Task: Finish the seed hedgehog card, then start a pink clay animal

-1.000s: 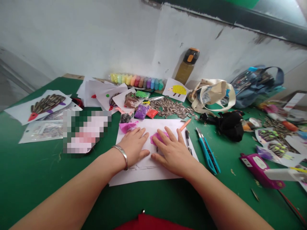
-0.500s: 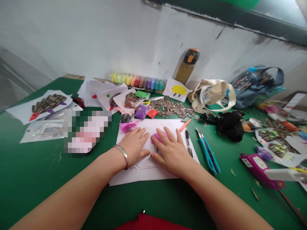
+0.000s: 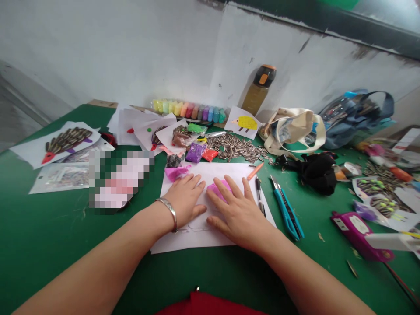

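Observation:
A white sheet of paper (image 3: pixel 210 232) lies on the green table (image 3: pixel 49 236) in front of me. My left hand (image 3: pixel 185 201), with a silver bracelet at the wrist, rests flat on the sheet, fingers stretched out. Beside it my right hand (image 3: pixel 238 210) lies flat too, its fingers pressing a patch of pink clay (image 3: pixel 215 188) onto the paper. Most of the clay is hidden under those fingers. A second lump of pink clay (image 3: pixel 175 172) sits at the sheet's far left corner.
Sunflower seeds (image 3: pixel 234 148), small clay bags (image 3: pixel 196 152) and a row of coloured clay tubs (image 3: pixel 188 109) lie beyond the sheet. A pen (image 3: pixel 260 197) and blue cutter (image 3: pixel 286 213) lie to the right. Bags (image 3: pixel 292 127), a bottle (image 3: pixel 259 89), a purple glue gun (image 3: pixel 357 232) and seed pictures (image 3: pixel 62 141) surround them.
My right hand has slid slightly toward me and left over the pink clay. The view has shifted a little. My left hand stays in place.

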Motion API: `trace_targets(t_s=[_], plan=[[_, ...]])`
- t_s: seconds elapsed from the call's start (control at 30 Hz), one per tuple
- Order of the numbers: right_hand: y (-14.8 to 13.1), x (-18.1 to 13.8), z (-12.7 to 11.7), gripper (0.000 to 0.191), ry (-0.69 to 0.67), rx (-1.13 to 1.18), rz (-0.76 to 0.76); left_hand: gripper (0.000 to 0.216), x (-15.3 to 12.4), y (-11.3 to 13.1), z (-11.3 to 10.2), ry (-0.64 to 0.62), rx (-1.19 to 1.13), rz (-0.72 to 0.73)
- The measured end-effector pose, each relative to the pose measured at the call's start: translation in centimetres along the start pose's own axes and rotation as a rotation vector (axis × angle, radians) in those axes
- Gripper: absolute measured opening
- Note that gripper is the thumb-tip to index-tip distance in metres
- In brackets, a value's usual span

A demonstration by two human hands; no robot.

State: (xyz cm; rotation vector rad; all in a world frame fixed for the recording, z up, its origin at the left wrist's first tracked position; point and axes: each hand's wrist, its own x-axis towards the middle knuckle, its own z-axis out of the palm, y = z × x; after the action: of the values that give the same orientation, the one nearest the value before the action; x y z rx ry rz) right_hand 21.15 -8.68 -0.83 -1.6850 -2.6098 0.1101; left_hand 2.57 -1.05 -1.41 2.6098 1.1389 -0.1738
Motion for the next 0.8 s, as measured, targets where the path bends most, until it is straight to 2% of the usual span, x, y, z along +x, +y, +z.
trace_targets(t_s=[0.37, 0.8], plan=[[0.6, -0.1, -0.2, 0.058, -0.036, -0.011, 0.009, 0.063, 0.0, 0.0, 0.0, 0.027, -0.023, 0.022], [1.0, 0.4, 0.2, 0.065, -0.019, 0.008, 0.045, 0.063, 0.0, -0.3, 0.3, 0.048, -0.019, 0.026]])
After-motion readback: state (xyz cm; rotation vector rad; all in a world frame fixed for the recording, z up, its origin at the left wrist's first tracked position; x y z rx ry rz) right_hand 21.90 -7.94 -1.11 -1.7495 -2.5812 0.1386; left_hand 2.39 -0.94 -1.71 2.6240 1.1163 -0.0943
